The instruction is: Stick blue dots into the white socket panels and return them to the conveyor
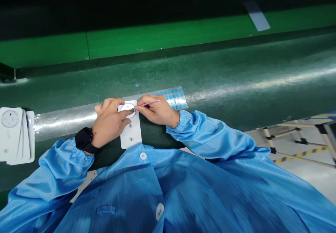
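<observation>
A white rectangular panel lies on the green table in front of my chest. It has an octagonal outline at its far end and small dark prints lower down. My left hand rests over the panel's left side, index finger stretched to the octagon and other fingers slightly bent. In my right hand a thin pink stick is pinched, its tip at the octagon beside my left fingertip. A small bit of blue shows there. Partly behind my right hand, a clear sheet carries rows of blue round stickers.
At the far left several similar white panels overlap in a pile. The shiny clear strip runs from them toward my hands. A loose blue dot lies beyond the panel. A pale strip sits at the back right; a tubular rack stands right.
</observation>
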The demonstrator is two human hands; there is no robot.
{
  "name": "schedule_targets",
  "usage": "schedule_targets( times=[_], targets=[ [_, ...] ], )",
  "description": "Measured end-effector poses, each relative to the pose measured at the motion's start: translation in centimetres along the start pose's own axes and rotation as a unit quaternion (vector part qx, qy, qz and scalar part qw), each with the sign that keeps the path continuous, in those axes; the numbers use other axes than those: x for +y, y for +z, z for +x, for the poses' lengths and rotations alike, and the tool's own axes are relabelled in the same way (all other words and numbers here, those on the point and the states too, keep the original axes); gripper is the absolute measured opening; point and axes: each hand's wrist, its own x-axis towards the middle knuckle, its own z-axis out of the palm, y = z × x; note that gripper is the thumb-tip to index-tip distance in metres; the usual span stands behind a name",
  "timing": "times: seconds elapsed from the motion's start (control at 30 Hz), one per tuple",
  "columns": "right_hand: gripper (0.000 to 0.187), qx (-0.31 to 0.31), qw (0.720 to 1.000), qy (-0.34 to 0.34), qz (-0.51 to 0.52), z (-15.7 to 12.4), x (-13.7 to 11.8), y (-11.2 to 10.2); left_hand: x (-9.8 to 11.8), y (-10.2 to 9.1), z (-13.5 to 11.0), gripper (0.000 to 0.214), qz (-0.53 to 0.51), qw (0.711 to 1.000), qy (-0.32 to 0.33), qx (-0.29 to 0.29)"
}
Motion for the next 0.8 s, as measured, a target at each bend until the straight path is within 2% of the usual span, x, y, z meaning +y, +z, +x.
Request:
schedule_targets(
  times=[0.4, 0.8],
  targets=[
    [0.018, 0.020, 0.998, -0.056, -0.038, -0.27, 0.04, 0.29, 0.13, 0.14, 0.05, 0.028, -0.005, 1.000, -0.010, 0.001],
    [0.018, 0.023, 0.998, -0.052, -0.036, -0.31, 0.04, 0.47, 0.07, 0.18, 0.09, 0.029, -0.004, 1.000, -0.011, 0.000]
  ],
)
